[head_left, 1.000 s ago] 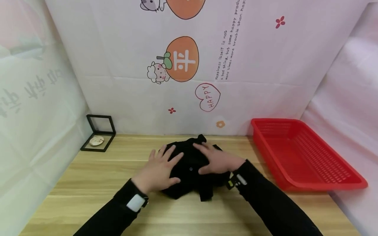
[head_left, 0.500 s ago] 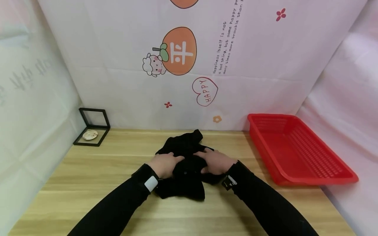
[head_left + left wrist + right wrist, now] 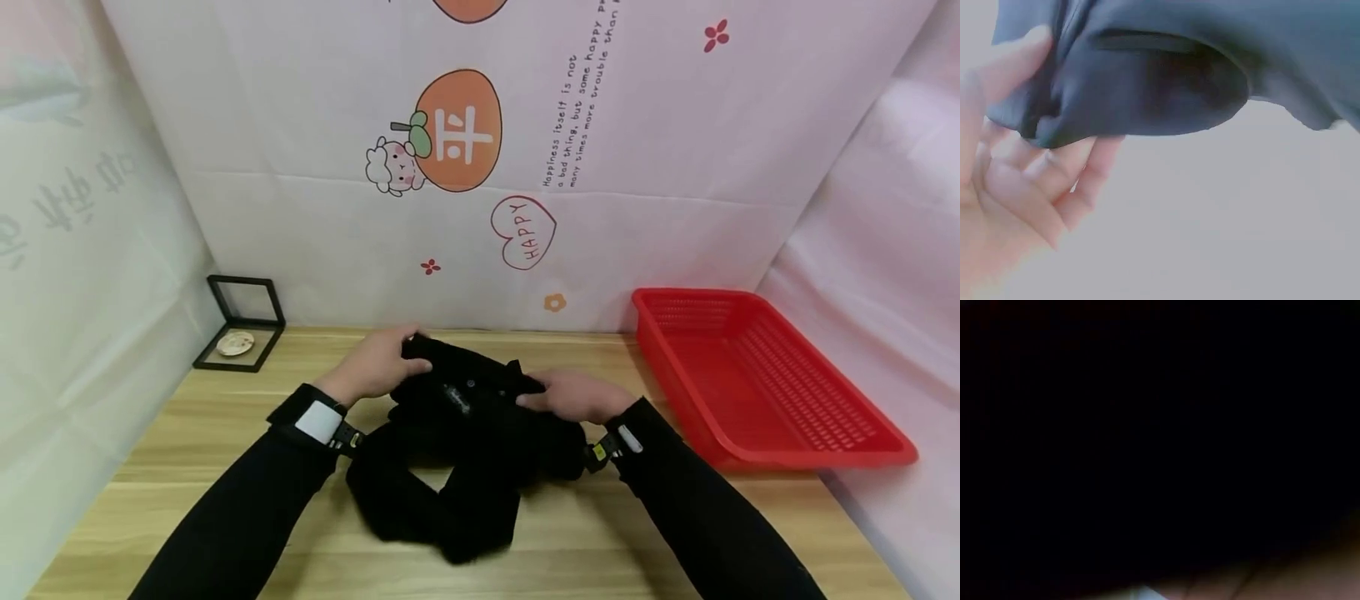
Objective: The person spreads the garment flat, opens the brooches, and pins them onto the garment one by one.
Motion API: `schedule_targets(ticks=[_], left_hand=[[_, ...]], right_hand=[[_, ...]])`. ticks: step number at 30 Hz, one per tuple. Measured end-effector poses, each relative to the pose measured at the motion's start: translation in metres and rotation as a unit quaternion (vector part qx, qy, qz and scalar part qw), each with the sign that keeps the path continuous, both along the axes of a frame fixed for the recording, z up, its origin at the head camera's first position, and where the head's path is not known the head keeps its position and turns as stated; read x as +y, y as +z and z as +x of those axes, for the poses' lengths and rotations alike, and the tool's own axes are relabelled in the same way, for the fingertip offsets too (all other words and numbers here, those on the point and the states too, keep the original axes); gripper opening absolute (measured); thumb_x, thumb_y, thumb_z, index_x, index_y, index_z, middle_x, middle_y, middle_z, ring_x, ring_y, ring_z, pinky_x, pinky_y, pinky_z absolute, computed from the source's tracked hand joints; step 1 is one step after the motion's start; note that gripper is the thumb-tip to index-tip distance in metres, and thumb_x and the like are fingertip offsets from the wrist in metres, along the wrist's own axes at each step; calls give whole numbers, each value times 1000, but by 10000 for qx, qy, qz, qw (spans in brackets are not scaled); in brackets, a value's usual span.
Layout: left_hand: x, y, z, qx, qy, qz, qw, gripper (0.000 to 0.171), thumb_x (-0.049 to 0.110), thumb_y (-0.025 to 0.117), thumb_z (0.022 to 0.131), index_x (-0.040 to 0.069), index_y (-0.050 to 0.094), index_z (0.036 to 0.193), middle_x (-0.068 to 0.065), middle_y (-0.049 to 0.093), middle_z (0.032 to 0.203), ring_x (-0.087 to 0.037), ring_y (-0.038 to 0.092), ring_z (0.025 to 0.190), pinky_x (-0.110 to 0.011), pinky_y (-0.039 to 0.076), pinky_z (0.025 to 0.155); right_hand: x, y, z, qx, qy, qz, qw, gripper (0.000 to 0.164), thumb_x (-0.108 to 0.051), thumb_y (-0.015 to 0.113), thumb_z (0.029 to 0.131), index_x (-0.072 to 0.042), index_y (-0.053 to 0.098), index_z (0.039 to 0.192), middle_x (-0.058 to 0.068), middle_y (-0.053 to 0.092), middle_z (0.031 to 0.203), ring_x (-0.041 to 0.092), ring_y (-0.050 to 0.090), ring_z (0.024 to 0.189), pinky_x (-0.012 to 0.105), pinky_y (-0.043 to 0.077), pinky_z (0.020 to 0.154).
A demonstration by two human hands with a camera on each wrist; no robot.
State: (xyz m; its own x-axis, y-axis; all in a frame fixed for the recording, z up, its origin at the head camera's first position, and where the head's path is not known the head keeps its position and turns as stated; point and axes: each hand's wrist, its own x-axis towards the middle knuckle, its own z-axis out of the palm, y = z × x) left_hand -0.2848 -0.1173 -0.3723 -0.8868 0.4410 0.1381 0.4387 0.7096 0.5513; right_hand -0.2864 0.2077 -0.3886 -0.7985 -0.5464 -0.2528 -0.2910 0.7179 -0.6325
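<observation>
A black buttoned garment [image 3: 480,437] with a small pale print and dark buttons is partly lifted off the wooden table, its lower part hanging in loose folds towards me. My left hand [image 3: 371,364] pinches its upper left corner. In the left wrist view, the thumb of that hand [image 3: 1019,206] lies over the cloth [image 3: 1147,94] and the fingers lie beneath it. On the right side, my right hand [image 3: 581,395] grips the garment's upper edge between thumb and fingers. Dark cloth [image 3: 1147,425] fills nearly all of the right wrist view, hiding that hand's fingertips.
A red plastic basket [image 3: 708,429] stands to the right on the table [image 3: 300,500]. At the back left is an open black frame [image 3: 247,322] with a pale round disc [image 3: 235,342]. A printed white sheet [image 3: 637,250] hangs behind, with white cloth on both sides.
Both hands lay spread on the bunched garment, then curled into it. Now the left hand has moved left and up with a corner, the right slightly up, and the garment is raised and more spread.
</observation>
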Motion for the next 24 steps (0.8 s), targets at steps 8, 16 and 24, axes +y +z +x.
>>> schedule_targets(ticks=[8,16,24], left_hand=[[17,-23,19,717,918,-958,9886,58,36,59,102,-5,46,140,-29,58,119,-41,60,102,-50,50,87],[38,-25,37,-1031,598,-965,9882,69,53,41,104,-8,56,134,-24,60,129,-37,58,118,-47,44,99],[52,-20,42,-12,167,169,9997,69,33,71,93,3,44,148,-4,63,107,-25,55,102,-45,36,100]], right_hand=[[-15,9,18,-4,1009,1170,9880,37,-49,62,96,-14,69,107,-6,63,101,15,59,101,39,44,95],[-28,5,34,365,1390,1364,9802,36,-36,56,103,-17,53,73,-8,41,63,8,46,59,29,43,64],[-42,9,56,-2,1380,1611,9773,42,-54,59,96,-16,60,80,-7,50,70,9,52,65,30,47,67]])
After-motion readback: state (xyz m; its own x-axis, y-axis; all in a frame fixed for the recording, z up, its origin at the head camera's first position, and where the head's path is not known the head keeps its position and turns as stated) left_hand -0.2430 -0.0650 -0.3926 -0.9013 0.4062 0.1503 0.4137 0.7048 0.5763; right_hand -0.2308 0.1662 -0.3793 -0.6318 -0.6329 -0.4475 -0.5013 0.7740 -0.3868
